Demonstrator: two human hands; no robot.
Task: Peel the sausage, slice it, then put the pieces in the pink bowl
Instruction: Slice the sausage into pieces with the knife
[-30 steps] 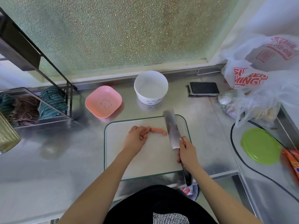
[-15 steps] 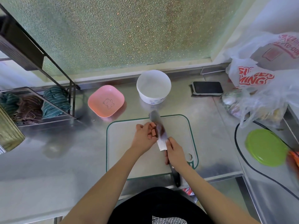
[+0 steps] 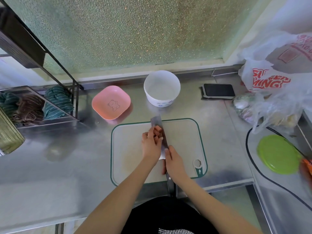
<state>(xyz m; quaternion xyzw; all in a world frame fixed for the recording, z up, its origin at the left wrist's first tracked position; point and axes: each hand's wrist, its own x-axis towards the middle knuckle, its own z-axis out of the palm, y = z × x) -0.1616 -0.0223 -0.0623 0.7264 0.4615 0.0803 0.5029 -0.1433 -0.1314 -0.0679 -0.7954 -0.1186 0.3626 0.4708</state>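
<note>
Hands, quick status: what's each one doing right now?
Left hand: curled against the sausage pieces, pressing them to the knife blade.
Right hand: closed on the knife handle.

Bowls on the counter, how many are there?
2. The pink bowl sits behind the cutting board's left corner; the white bowl stands to its right, near the back wall. Others could be hidden behind the plastic bags.

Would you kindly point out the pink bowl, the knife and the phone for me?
Pink bowl (image 3: pixel 103 100): head view, bare inner floor left of the bear.
Knife (image 3: pixel 156 121): head view, far end of the blade.
Phone (image 3: pixel 219 90): head view, middle of the dark screen.
</note>
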